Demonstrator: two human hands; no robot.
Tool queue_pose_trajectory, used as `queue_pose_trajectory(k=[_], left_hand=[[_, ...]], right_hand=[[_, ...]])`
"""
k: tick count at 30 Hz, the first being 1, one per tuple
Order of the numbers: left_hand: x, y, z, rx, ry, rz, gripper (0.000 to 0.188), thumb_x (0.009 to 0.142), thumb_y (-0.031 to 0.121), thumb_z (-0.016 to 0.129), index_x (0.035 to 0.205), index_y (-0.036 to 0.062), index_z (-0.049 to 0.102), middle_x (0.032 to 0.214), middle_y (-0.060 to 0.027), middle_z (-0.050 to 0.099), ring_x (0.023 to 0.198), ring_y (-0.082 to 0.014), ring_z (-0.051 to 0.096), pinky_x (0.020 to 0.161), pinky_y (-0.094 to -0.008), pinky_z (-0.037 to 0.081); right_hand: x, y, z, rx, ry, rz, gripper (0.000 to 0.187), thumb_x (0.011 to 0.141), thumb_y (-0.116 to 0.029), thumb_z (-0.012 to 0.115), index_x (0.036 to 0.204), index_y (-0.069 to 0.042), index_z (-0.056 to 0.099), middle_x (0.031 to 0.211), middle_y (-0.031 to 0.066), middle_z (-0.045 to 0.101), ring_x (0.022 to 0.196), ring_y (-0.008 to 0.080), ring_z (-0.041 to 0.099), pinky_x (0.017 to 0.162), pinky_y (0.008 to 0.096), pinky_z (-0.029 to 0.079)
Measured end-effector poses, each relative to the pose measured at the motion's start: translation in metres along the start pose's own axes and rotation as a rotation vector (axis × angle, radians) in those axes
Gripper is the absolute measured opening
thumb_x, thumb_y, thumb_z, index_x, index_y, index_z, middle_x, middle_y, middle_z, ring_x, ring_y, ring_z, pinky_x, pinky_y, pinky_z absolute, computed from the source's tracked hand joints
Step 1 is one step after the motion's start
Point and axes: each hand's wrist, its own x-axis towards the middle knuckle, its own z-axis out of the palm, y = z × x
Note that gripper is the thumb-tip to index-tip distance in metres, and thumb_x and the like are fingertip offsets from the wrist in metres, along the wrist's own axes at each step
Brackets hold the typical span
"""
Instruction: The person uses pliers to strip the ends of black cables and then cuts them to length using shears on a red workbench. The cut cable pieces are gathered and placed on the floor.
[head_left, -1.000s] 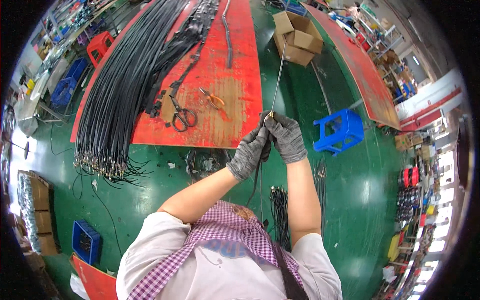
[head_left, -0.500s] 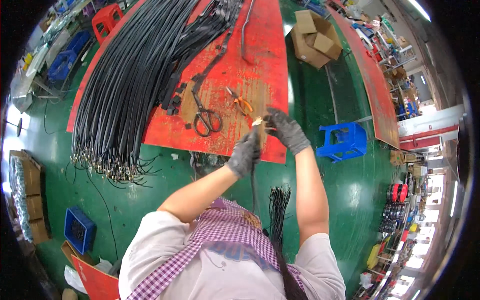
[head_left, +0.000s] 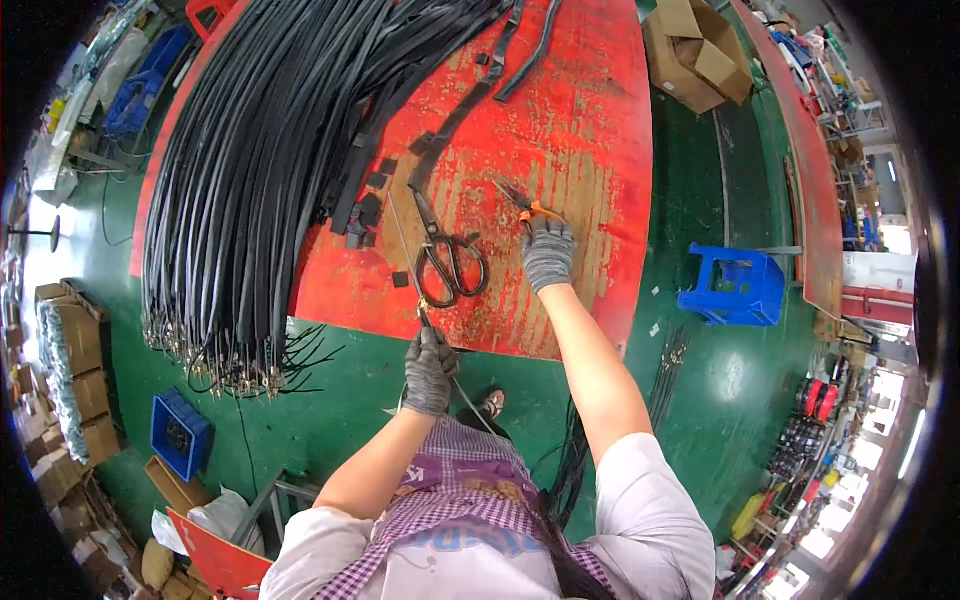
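Observation:
My left hand (head_left: 429,372), in a grey glove, is closed around a black cable near the table's front edge. The cable's brass-coloured metal end (head_left: 423,306) sticks up past the fingers. Farther right, my gloved right hand (head_left: 549,254) has its fingers curled at the orange handles of a pair of pliers (head_left: 539,211), whose jaws point away to the upper left. Between the hands, a little farther off, lie black-handled scissors (head_left: 452,266). A strip of black material (head_left: 452,125) runs from their blades toward the far side.
A thick bundle of black cables (head_left: 260,180) covers the left of the red table (head_left: 590,120). Small black pieces (head_left: 362,215) lie beside it. A blue stool (head_left: 735,285) and a cardboard box (head_left: 698,55) stand at right. More cables (head_left: 572,460) hang near my right arm.
My right hand has left the cable end and moved to the pliers. My left hand has come left and nearer to me with the cable. The view has shifted.

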Motion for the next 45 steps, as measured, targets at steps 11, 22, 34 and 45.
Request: queue_pose_trajectory(k=[11,22,34,45], left_hand=[[0.024,-0.005,0.009,0.032,-0.04,-0.029,0.019,0.085,0.028,0.04,0.075,0.011,0.042,0.049,0.0061,0.031,0.038,-0.0034,0.027,0.034,-0.0177,0.023],[0.014,0.012,0.011,0.02,-0.104,-0.088,0.022,0.084,0.031,0.042,0.076,0.0115,0.043,0.052,0.0052,0.032,0.041,-0.0048,0.029,0.037,-0.0183,0.025],[0.006,0.002,0.002,0.041,-0.083,-0.163,0.022,0.084,0.032,0.041,0.075,0.0115,0.042,0.052,0.0045,0.032,0.041,-0.0049,0.029,0.037,-0.0185,0.025],[0.005,-0.033,0.057,0.191,-0.238,-0.339,0.024,0.084,0.03,0.042,0.092,0.0085,0.047,0.068,0.0003,0.047,0.044,-0.0065,0.03,0.04,-0.02,0.03]], right_hand=[[0.012,-0.043,-0.015,0.311,0.204,-0.105,0.036,0.064,-0.035,0.058,0.088,-0.009,0.049,0.088,0.0115,0.05,0.083,0.0295,0.045,0.073,0.0408,0.036],[0.151,-0.038,-0.006,0.444,0.018,0.406,0.037,0.069,-0.041,0.055,0.079,-0.006,0.058,0.081,0.0132,0.058,0.077,0.029,0.055,0.069,0.0381,0.042],[0.062,0.06,-0.01,1.187,-0.39,0.304,0.019,0.071,-0.019,0.057,0.07,-0.001,0.055,0.074,0.0054,0.056,0.061,0.0131,0.049,0.061,0.0308,0.042],[-0.143,0.056,-0.163,0.908,-0.245,-0.647,0.029,0.062,-0.008,0.056,0.091,-0.005,0.051,0.071,0.0087,0.052,0.062,0.025,0.05,0.06,0.0327,0.043]])
